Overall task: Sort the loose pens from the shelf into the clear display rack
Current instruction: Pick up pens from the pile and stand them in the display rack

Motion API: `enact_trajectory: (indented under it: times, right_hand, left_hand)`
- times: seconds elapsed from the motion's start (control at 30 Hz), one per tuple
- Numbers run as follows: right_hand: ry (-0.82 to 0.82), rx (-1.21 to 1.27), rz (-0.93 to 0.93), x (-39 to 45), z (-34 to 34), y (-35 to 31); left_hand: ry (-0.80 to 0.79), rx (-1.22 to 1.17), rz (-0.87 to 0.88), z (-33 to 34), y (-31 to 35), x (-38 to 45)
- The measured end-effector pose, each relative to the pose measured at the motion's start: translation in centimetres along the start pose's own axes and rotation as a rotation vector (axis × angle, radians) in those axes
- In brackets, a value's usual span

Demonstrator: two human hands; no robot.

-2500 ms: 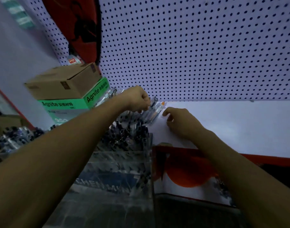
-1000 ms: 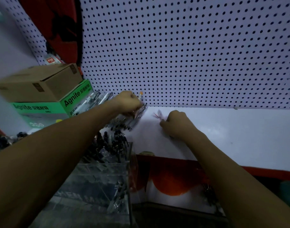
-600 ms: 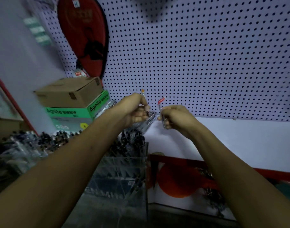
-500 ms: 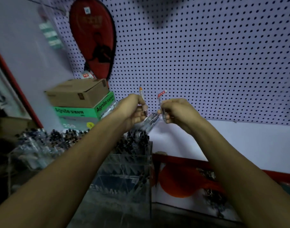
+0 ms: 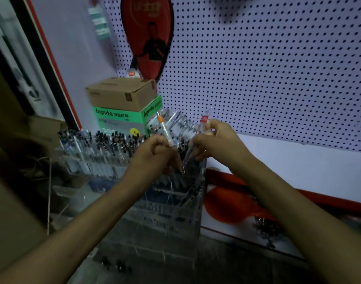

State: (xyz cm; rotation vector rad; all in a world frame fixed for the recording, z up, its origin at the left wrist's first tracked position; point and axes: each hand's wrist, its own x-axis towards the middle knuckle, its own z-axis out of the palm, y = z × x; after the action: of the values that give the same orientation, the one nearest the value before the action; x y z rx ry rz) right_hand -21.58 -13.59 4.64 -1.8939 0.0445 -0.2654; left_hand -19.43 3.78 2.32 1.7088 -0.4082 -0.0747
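Above the clear display rack (image 5: 171,193) both my hands hang close together, each with a pen. My left hand (image 5: 155,158) is curled round a clear pen with an orange band (image 5: 165,130), its metal tip pointing down past my knuckles toward the rack's back rows. My right hand (image 5: 214,140) pinches a second clear pen with a red label (image 5: 202,125) near its top, the barrel slanting down toward the same corner. More loose pens (image 5: 175,117) lie heaped on the shelf (image 5: 298,167) just behind my hands, beside the green box.

What worries me is crowding. The rack's upper compartments already bristle with dark-capped pens (image 5: 114,140), so I judge a pen pushed in at a slant could catch on the caps, tip its neighbours or slide down the clear steps into the wrong row. With both tips aimed at nearly the same spot, my hands could also knock each other, and the slick barrels might slip from so light a pinch. The dim light and see-through walls make the dividers hard to pick out, so I cannot tell which slot is free.

Around me, a cardboard box (image 5: 122,93) sits on the green box (image 5: 126,119) behind the rack; a red racket cover (image 5: 148,33) hangs on the pegboard (image 5: 267,68). A red-and-white panel (image 5: 233,206) fronts the shelf to the rack's right.
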Motion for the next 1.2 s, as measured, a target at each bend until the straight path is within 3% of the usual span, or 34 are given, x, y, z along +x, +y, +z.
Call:
enact_trajectory:
  times: [0.17, 0.37, 0.47, 0.57, 0.7, 1.03, 1.2]
  right_hand:
    - [0.062, -0.299, -0.153, -1.9, 1.2, 3.1]
    - [0.027, -0.447, -0.256, -3.3, 2.6, 4.8]
    - [-0.006, -0.478, -0.269, -3.4, 3.1, 5.7]
    - [-0.019, -0.538, -0.3, -3.3, 3.4, 6.5]
    - [-0.066, -0.499, -0.268, -3.1, 3.3, 7.1]
    - [-0.034, -0.632, -0.403, -3.1, 2.2, 7.1]
    - [0.099, -0.59, -0.462, -2.9, 1.0, 5.8]
  left_hand:
    - [-0.092, 0.333, 0.175, -1.0, -4.8, -1.0]
    - [-0.238, 0.378, 0.062, -1.7, -8.7, -1.6]
    - [-0.221, 0.385, 0.054, -1.0, -9.6, -1.7]
    - [-0.173, 0.492, 0.056, -0.5, -9.7, -1.1]
    - [-0.228, 0.7, 0.045, 0.1, -9.6, -0.8]
    - [-0.192, 0.698, 0.211, -0.3, -9.6, -0.8]
    - [-0.138, 0.584, 0.278, -1.2, -7.2, -0.5]
